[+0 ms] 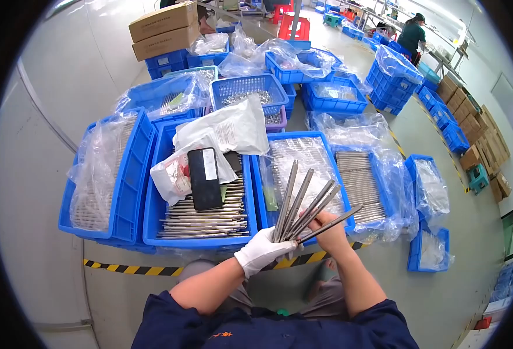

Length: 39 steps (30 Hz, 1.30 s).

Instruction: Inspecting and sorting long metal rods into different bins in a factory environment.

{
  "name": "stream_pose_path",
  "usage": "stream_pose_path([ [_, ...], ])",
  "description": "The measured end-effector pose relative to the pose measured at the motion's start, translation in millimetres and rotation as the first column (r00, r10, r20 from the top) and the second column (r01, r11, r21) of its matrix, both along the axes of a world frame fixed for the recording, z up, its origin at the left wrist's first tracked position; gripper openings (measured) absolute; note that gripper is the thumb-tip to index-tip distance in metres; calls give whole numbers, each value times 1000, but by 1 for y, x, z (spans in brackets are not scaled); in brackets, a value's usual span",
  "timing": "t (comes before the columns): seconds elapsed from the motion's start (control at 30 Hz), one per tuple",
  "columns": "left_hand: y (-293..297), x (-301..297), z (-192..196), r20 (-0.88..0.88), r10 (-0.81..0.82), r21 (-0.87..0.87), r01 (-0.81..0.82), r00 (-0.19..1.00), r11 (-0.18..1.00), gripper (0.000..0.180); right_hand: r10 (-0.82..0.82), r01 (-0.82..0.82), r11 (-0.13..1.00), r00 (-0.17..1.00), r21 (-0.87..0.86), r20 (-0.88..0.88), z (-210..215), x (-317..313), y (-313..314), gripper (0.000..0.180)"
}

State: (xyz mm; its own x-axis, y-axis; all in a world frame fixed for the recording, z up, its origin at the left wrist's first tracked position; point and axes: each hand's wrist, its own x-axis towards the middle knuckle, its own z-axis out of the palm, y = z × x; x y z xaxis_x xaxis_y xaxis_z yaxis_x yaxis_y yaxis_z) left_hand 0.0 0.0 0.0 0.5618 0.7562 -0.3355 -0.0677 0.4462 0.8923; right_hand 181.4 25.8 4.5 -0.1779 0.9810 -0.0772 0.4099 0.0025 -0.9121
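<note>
My left hand [263,253], in a white glove, is closed around the lower ends of several slim metal rods [287,200]. They fan out upward and to the right, with small holes or marks along them. My bare right hand [331,234] is at the right side of the fan, its fingers closed on the rods and partly hidden behind them. Both hands are in front of a blue crate [255,185] whose rods lie under clear plastic. To its left, another blue crate [148,224] holds rows of similar rods, with a black phone [205,189] and white plastic bags [224,129] on top.
A tilted blue crate [133,192] stands at the left, and a plastic-draped crate of rods [358,183] at the right. Behind are a blue basket of small metal parts [248,84] and cardboard boxes [166,42]. Striped tape [146,270] crosses the floor. A person [412,38] stands far right.
</note>
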Motion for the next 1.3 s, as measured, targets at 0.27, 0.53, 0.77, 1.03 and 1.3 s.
stream_pose_path([
  [0.27, -5, 6, 9, 137, 113, 4, -115, 984, 993, 18, -10, 11, 999, 999, 32, -38, -21, 4, 2, 14],
  [0.53, 0, 0, 3, 42, 169, 89, -173, 985, 981, 20, -89, 83, 996, 855, -35, -512, -15, 15, 12, 15],
  [0.77, 0, 0, 3, -34, 234, 126, -229, 972, 965, 21, -156, 194, 978, 458, -73, -875, 17, 39, 14, 22],
  [1.03, 1, 2, 3, -25, 220, 145, -214, 975, 966, 21, -61, 170, 985, 515, 32, -855, 20, 45, 9, 26],
  [1.3, 1, 1, 6, -26, 226, 98, -222, 974, 970, 21, -55, 247, 941, 787, 233, -614, 24, 41, 2, 25],
])
